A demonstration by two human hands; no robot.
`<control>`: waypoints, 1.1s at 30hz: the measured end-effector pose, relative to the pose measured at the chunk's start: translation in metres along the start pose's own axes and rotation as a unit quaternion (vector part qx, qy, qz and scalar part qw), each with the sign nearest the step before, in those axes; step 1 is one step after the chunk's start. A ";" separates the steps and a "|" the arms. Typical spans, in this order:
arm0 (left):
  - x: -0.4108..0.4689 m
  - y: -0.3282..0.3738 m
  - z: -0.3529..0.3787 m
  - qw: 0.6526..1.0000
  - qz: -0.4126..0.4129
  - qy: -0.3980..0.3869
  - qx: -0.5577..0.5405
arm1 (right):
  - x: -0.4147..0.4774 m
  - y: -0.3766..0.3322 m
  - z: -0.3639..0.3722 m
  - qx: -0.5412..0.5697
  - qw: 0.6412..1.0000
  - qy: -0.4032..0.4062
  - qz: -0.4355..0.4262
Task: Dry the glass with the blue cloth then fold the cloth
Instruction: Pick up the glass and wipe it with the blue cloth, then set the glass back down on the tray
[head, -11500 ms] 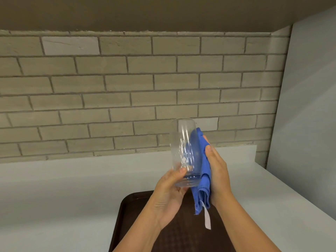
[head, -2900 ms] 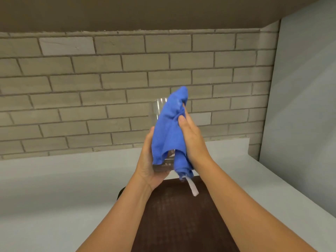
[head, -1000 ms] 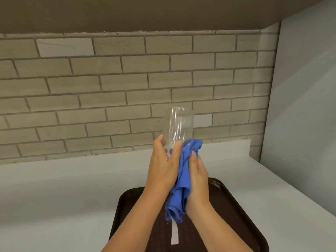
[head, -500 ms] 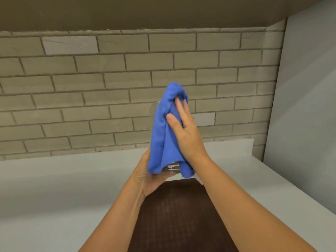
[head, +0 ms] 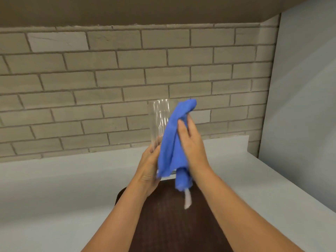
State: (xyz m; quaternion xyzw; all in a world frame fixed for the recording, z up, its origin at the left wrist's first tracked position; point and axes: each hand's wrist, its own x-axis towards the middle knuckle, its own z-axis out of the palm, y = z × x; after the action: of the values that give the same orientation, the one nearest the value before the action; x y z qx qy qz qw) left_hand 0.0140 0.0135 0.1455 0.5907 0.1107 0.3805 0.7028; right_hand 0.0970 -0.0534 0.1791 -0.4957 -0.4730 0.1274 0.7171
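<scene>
A tall clear glass [head: 158, 120] is held upright in the air above the counter. My left hand [head: 148, 170] grips it around its base from the left. The blue cloth [head: 171, 142] drapes over the glass's right side, from above the rim down past the base, with a white tag [head: 187, 199] hanging below. My right hand [head: 191, 144] presses the cloth flat against the glass with its fingers pointing up. The glass's lower right part is hidden by the cloth.
A dark brown tray [head: 163, 224] lies on the pale counter [head: 54, 188] below my forearms. A brick wall [head: 91, 88] runs behind, a plain grey wall [head: 305, 106] stands at the right, and a cabinet underside [head: 127, 10] hangs overhead.
Over the last half second the cloth and my right hand have slid to the right, uncovering the glass's upper left side. My left hand still holds the base.
</scene>
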 end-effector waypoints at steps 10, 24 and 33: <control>0.026 -0.009 0.006 0.980 0.097 0.155 0.084 | -0.012 0.047 -0.019 0.014 0.977 0.015 0.213; 0.008 -0.112 -0.017 0.960 -0.010 0.213 0.183 | -0.010 0.046 -0.107 0.303 0.896 0.146 0.290; -0.004 -0.159 -0.029 0.946 -0.045 0.187 0.262 | -0.008 0.062 -0.119 0.302 0.895 0.169 0.282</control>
State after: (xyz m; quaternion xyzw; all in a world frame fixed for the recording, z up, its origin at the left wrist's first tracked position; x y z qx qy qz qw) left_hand 0.0584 0.0303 -0.0093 0.6667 0.3625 0.4101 0.5059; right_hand 0.2061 -0.0994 0.1162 -0.3818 -0.1241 0.3754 0.8354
